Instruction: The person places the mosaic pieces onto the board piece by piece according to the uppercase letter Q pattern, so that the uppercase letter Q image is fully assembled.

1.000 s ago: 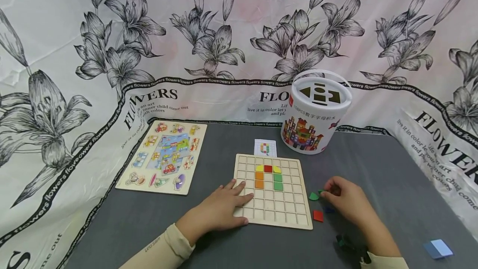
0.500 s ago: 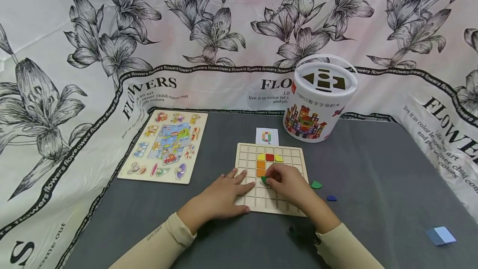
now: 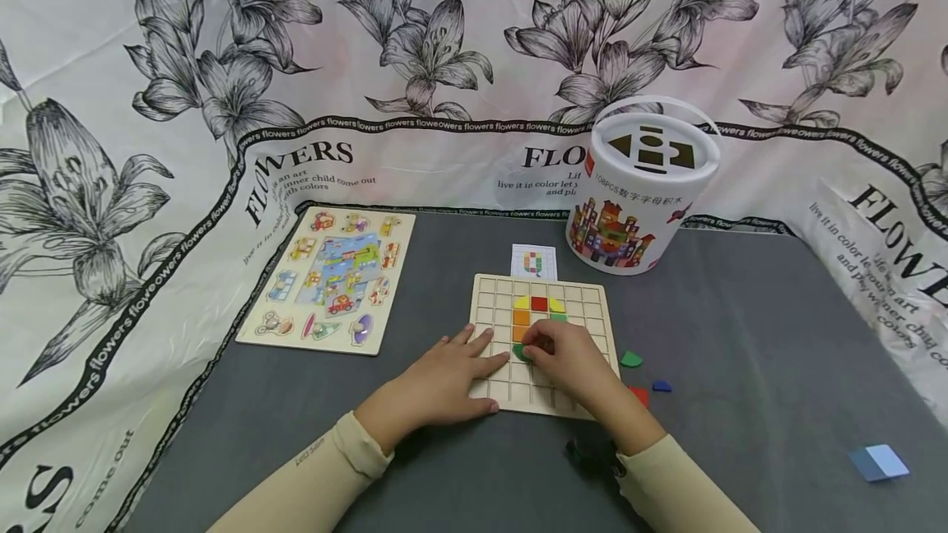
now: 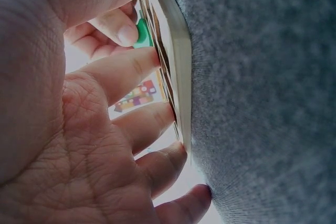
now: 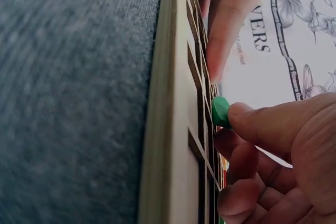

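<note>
My left hand (image 3: 444, 381) lies with fingers spread and straight over the left edge of a wooden grid board (image 3: 592, 348). Between thumb and fingertips my right hand (image 3: 569, 359) pinches a green rounded block (image 5: 220, 113), right at a grid cell below the orange squares (image 3: 522, 325). In the left wrist view, that green block stands at the board's surface. A red square (image 3: 539, 303), flanked by yellow pieces, tops the pattern. Part of the green pieces on its right side (image 3: 559, 317) shows past my right hand, which hides the rest.
Right of the board lie a green rounded piece (image 3: 631, 359), a red square piece (image 3: 640, 395) and a small blue piece (image 3: 662, 387). A pattern card (image 3: 533, 261) touches the far edge. Behind stands a white bucket (image 3: 640, 196); a picture puzzle (image 3: 296, 327) lies left, a blue block (image 3: 879, 462) far right.
My right hand has carried a green block from right of the board onto the grid, then shifted it slightly into place beside the orange column's lower end. My left hand stays on the board.
</note>
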The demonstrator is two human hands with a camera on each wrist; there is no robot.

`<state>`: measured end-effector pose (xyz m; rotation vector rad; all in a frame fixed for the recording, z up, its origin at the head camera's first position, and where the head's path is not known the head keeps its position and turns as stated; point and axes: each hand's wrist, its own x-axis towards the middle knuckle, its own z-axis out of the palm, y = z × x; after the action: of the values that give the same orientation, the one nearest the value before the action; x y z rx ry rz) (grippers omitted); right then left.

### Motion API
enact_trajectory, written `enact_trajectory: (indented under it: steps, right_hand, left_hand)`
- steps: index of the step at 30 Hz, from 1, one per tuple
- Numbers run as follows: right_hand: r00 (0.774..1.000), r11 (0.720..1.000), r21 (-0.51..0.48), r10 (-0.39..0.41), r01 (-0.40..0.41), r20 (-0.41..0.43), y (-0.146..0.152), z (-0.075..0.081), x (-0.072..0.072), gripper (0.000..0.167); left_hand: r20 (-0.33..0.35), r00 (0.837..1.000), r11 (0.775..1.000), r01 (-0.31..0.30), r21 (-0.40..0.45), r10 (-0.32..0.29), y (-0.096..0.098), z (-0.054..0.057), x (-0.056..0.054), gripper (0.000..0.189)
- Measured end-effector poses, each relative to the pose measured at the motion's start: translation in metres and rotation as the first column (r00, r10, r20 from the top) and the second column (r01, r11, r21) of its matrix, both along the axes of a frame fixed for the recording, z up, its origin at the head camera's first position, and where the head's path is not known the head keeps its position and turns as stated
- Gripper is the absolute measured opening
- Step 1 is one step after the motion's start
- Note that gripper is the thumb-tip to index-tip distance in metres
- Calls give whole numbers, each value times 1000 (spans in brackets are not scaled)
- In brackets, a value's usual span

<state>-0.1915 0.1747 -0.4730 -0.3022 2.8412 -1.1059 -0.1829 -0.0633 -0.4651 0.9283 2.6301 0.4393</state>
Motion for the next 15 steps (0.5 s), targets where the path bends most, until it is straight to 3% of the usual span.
enact_trajectory:
  steps: [8, 15]
  right_hand:
    - [998, 998, 64, 17, -14, -53, -5, 2, 1, 4]
    - [1000, 996, 86, -19, 21, -21, -11, 1, 5, 7]
  left_hand:
    - [-14, 1000, 1000, 0, -9, 0, 1, 1, -2, 70]
    - [-5, 1000, 1000, -7, -10, 7, 1, -1, 1, 71]
